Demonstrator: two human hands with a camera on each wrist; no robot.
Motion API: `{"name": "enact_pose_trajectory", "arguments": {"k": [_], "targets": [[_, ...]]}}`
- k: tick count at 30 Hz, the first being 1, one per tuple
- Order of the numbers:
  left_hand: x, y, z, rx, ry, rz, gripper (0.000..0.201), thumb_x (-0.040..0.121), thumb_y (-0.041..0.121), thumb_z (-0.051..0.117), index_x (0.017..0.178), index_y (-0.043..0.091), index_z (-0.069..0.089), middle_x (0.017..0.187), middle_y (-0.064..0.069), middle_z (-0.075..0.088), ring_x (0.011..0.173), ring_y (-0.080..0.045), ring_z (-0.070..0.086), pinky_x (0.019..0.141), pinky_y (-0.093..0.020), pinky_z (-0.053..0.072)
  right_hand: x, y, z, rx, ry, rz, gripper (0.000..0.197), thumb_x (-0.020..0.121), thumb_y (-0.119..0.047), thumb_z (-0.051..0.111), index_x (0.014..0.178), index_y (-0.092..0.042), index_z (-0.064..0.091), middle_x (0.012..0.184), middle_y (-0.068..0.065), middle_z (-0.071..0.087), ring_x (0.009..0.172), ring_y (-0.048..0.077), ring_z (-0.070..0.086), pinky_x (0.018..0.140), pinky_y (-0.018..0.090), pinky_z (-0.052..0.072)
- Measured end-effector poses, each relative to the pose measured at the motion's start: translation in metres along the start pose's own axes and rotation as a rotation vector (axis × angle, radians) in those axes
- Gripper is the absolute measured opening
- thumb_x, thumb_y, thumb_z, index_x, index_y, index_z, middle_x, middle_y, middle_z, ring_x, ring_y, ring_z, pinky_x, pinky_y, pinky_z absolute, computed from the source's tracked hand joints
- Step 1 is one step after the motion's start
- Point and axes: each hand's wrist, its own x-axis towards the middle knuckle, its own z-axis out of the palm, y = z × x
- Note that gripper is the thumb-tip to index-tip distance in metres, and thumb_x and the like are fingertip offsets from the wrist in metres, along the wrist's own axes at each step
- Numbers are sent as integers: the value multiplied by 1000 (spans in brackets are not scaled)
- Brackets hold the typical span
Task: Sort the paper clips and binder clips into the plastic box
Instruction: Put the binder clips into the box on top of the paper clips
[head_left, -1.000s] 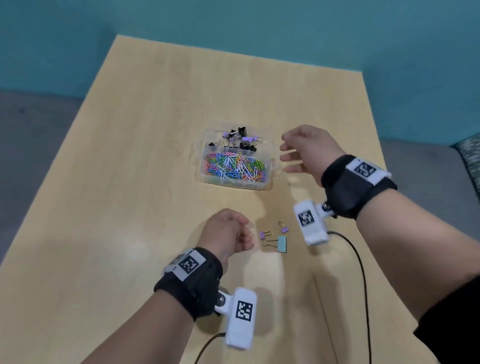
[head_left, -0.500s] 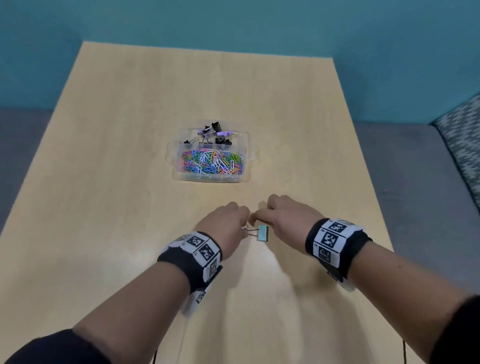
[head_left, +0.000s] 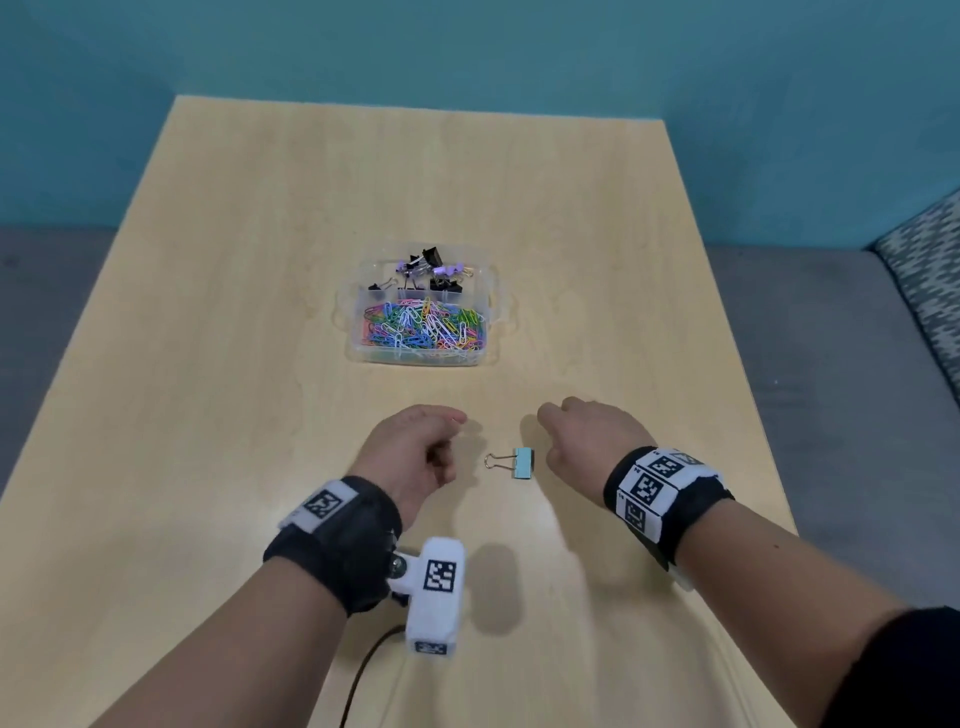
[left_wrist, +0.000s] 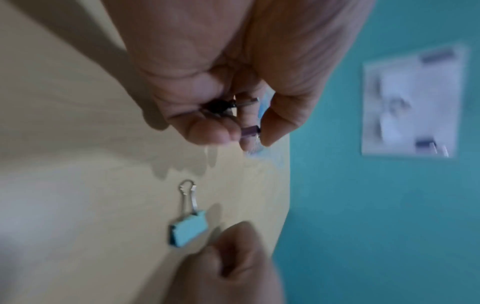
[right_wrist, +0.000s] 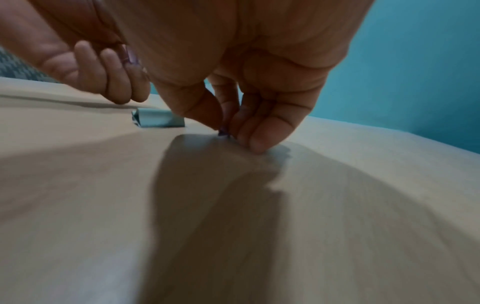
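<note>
A clear plastic box (head_left: 496, 306) sits mid-table, with coloured paper clips (head_left: 423, 330) in its near compartment and black and purple binder clips (head_left: 428, 270) in the far ones. A teal binder clip (head_left: 522, 462) (left_wrist: 188, 228) (right_wrist: 155, 120) lies on the table between my hands. My left hand (head_left: 441, 441) (left_wrist: 249, 135) is just left of it and pinches a small purple binder clip (left_wrist: 249, 131). My right hand (head_left: 587, 436) (right_wrist: 228, 131) is just to its right, low over the table, pinching another small purple binder clip (right_wrist: 223, 132).
The light wooden table (head_left: 234, 364) ends close to my right arm, with grey floor (head_left: 831, 415) beyond. A teal wall (head_left: 467, 52) stands behind the far edge. A cable (head_left: 363, 670) trails from my left wrist camera.
My right hand came down from beside the box to the clips. Both hands met there and then drew apart. The two small purple clips are off the table, one in each hand.
</note>
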Motion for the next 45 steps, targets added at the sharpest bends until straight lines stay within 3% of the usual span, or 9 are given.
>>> {"name": "enact_pose_trajectory", "arguments": {"k": [3,7,12,18,25,30,33,37,45], "targets": [[-8,6,-5,-336,-83,-129,15,83,1,47,81,1,61,64,-7,49,54,-18,50,52,-25,52,-7,0,3,-15,16,14,8,84,-16,43,91,-19,39,80,2,42,71,25,46,56,33,36],[-10,4,-2,-291,-77,-134,14,84,3,49,73,6,56,66,-10,56,53,-18,53,51,-25,51,-13,1,10,20,42,74,14,86,-13,41,98,-19,43,84,1,41,75,24,44,56,33,38],[0,-5,14,310,82,55,24,80,1,43,78,13,63,60,-4,47,43,-15,31,43,-21,24,-15,0,12,103,11,165,24,83,-1,41,101,-16,39,83,2,38,71,24,42,54,33,33],[2,-8,35,1331,-128,407,33,77,51,63,100,29,66,97,8,62,87,-14,59,80,-34,49,-27,-2,9,242,7,206,27,81,1,42,97,-19,34,94,5,42,82,26,43,66,34,39],[10,-16,51,1838,-220,640,39,77,43,69,98,18,49,98,0,46,88,-24,54,62,-33,35,-31,4,15,403,35,250,27,78,-5,47,101,-18,45,97,4,51,84,25,52,64,31,41],[11,-18,47,1526,-106,484,38,69,45,72,83,20,47,85,5,49,71,-17,51,60,-29,37,-38,19,17,1716,185,569,23,82,2,41,86,-6,62,78,10,64,60,18,52,54,29,44],[6,-10,41,689,-90,161,34,62,36,73,77,16,50,63,2,54,53,-18,45,52,-27,31,-43,15,12,2296,44,609,18,88,-4,41,86,-4,58,66,8,58,52,18,51,45,24,45],[1,24,25,-276,-288,-120,8,73,16,56,79,12,54,74,-9,53,56,-18,47,49,-26,38,-21,-1,-4,2360,-33,617,10,90,-10,50,82,-7,56,64,3,48,50,14,44,40,19,39],[44,128,-4,-476,-206,67,17,70,10,55,85,2,58,80,-15,61,71,-25,58,64,-30,54,82,-26,-97,2345,110,364,11,92,-3,52,100,4,55,91,20,55,89,31,57,72,38,60]]}}
